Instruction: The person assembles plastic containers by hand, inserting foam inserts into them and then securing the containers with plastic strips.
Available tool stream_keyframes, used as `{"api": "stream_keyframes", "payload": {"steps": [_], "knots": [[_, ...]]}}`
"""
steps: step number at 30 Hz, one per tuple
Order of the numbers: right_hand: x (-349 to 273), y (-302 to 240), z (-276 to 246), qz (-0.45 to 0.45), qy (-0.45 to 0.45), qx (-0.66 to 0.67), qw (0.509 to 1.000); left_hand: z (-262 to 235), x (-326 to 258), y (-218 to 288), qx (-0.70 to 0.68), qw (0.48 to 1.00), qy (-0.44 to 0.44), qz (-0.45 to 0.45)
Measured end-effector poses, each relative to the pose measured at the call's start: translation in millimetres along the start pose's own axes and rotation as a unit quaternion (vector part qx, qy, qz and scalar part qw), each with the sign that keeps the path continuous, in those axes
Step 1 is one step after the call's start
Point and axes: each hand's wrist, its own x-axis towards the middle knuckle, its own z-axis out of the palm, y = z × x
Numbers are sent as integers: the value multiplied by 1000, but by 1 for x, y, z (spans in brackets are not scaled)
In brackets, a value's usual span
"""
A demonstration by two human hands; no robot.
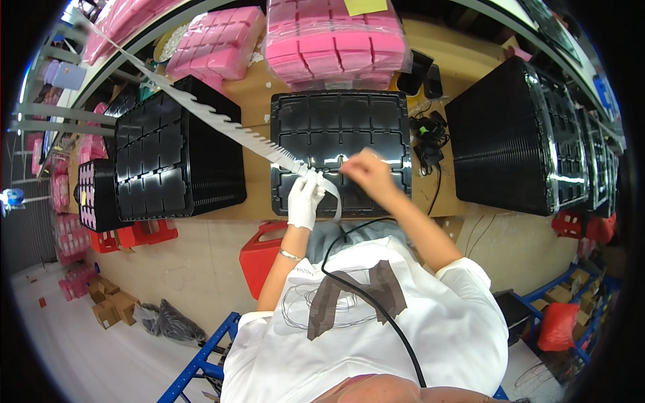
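My left hand (305, 199), in a white glove, pinches a long white strip with comb-like tabs (232, 127) over the near part of a black compartmented plastic tray (322, 121). From the fingers the strip runs up to the far left. Its smooth tail curls down beside the glove, over the tray's near edge. To the right of it, my bare right hand (369, 176) is closed in a pinch above the tray, apart from the strip. Whatever lies between its fingertips is too small to make out.
Tall stacks of black trays stand on the left (154, 151) and right (500, 134). Wrapped pink foam blocks (336, 54) lie behind the tray. Black adapters and cables (430, 141) sit right of it. A red plastic stool (261, 258) is below the table edge.
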Motion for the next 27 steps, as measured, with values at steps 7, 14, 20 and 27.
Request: {"api": "stream_keyframes", "payload": {"steps": [7,14,20,27], "knots": [[102,136,-99,55,46,-167,983,4,0,-1,60,997,21,-35],[126,142,-102,75,-30,-249,965,-2,4,-1,86,995,20,-41],[125,155,-92,89,2,-276,957,-3,9,-1,75,996,21,-46],[126,158,-89,66,35,-259,963,-5,13,-2,53,997,33,-40]]}}
